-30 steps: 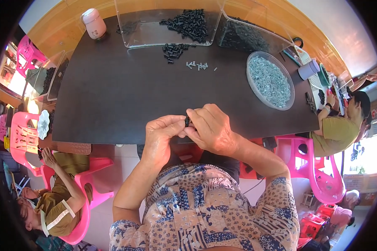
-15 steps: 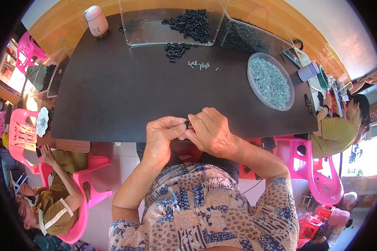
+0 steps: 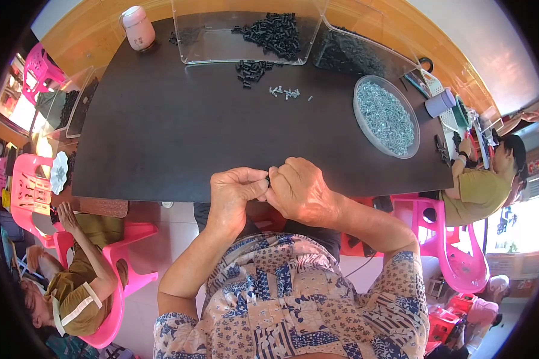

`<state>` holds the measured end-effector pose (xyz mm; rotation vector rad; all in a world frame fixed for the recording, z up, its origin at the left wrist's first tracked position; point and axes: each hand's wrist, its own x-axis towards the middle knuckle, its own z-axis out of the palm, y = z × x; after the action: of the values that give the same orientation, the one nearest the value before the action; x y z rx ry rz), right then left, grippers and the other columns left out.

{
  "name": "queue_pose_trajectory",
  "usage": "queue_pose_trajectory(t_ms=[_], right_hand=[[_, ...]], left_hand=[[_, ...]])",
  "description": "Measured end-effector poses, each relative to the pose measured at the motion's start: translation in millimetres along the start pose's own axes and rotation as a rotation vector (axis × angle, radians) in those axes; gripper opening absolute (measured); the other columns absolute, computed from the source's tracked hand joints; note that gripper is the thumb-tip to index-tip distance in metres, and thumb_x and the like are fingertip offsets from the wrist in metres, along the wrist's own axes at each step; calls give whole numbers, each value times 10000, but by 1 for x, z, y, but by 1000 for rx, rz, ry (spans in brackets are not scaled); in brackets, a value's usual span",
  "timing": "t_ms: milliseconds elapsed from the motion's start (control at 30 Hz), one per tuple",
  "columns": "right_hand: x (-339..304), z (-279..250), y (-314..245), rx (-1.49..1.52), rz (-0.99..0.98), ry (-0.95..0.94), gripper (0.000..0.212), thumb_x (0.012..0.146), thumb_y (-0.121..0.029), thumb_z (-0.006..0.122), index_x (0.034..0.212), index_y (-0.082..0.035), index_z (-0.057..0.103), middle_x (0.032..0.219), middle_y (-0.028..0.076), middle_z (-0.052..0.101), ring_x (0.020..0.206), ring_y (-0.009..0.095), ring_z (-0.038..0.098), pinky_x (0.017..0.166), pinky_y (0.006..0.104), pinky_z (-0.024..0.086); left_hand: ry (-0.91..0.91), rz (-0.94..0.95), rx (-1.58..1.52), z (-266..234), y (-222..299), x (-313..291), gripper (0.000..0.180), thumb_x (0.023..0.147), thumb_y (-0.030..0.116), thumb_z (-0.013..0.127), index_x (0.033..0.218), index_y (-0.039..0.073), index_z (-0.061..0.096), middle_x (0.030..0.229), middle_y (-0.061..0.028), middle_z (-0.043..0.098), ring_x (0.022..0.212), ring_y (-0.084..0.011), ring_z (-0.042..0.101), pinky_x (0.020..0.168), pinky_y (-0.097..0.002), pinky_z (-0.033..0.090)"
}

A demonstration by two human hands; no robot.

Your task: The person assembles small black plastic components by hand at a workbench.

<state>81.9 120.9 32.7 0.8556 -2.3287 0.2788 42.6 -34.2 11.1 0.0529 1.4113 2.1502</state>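
Note:
At the near edge of the dark table, my left hand [image 3: 233, 194] pinches a small black plastic part [image 3: 268, 179] between thumb and fingertips. Fingers curled, my right hand [image 3: 300, 190] closes on the same part from the other side and covers most of it. Whether a screw is in the part cannot be seen. Farther back on the tabletop lie a small heap of black plastic parts [image 3: 251, 73] and several loose silver screws [image 3: 285, 93]. A round clear tub [image 3: 417, 139] filled with screws stands to the right.
Clear bins [image 3: 245, 62] of black parts line the back of the table [image 3: 161, 143]. A pink flask [image 3: 139, 30] stands back left, a lilac cup [image 3: 440, 103] at right. Co-workers sit on pink chairs at the left [image 3: 84, 299] and right [image 3: 479, 191].
My right hand has turned slightly and its fingers now cover more of the black part. Both hands stay in nearly the same place. The things on the table have not moved.

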Motion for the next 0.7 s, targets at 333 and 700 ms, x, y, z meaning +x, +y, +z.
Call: queue_pose_trajectory(t_ms=[333,700], right_hand=[[3,-10,7,385,220,-11,252,714,-5,655,934,78,566,723,114,556,625,265,552,529,347,451],[7,-16,13,635,525,-36,88,771,-26,645,851,-3,618,643,88,559,530,190,531,491,303,411]], left_hand=[[-56,12,-69,-2,-2,1,102,788,-60,624,888,-65,644,784,-130,664,657,-160,615,613,-260,507],[-94,96,102,1,5,-5,114,832,-2,618,933,-54,630,794,-95,646,700,-124,597,597,-230,489]])
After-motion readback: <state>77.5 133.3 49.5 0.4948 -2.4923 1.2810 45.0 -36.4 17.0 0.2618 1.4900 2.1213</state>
